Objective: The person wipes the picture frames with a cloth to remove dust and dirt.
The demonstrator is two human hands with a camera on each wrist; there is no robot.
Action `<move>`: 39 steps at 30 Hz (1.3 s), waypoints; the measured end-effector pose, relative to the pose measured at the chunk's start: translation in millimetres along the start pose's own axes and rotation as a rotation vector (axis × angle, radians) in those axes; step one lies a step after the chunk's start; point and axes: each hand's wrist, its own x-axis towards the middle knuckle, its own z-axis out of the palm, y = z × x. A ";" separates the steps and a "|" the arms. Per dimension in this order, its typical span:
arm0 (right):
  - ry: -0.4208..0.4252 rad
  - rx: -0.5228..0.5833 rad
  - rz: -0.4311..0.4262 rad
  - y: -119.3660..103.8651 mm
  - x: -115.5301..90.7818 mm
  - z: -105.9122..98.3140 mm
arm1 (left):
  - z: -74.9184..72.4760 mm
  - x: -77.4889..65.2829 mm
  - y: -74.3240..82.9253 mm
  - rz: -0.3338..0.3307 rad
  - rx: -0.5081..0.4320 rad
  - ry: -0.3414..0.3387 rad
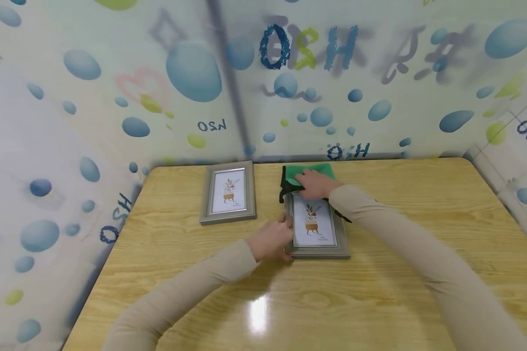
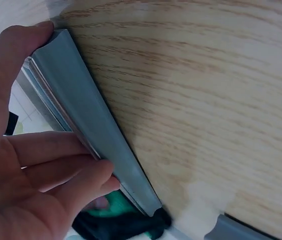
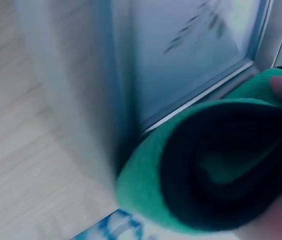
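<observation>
A grey picture frame (image 1: 340, 243) lies face up, its print showing a potted plant on a stool. My left hand (image 1: 272, 237) holds it at the near left corner. In the left wrist view, the thumb (image 2: 36, 39) sits at the corner and the fingertips (image 2: 101, 170) touch the moulding. My right hand (image 1: 317, 184) grips a green cloth (image 1: 325, 169) with a black border and presses it over the far end of the frame, hiding that edge. The right wrist view shows the cloth (image 3: 146, 185) folded into a loop against the frame's edge.
A second, matching picture frame (image 1: 206, 195) lies to the left, face up. Both rest on a wooden table (image 1: 404, 204) whose back edge meets a wall (image 1: 254, 112) printed with blue and green drops. A bright reflection shows on the tabletop near me.
</observation>
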 end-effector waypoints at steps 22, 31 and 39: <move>0.004 -0.049 0.120 38.4 -28.1 -2.8 | -0.1 7.0 -0.6 -0.045 -0.095 -0.058; -0.047 -0.102 0.022 -12.3 6.0 -0.8 | -3.5 6.0 -1.3 -0.024 -0.076 -0.047; 0.008 -0.053 -0.052 -2.3 3.0 3.8 | -0.1 6.0 -2.4 -0.029 -0.121 -0.033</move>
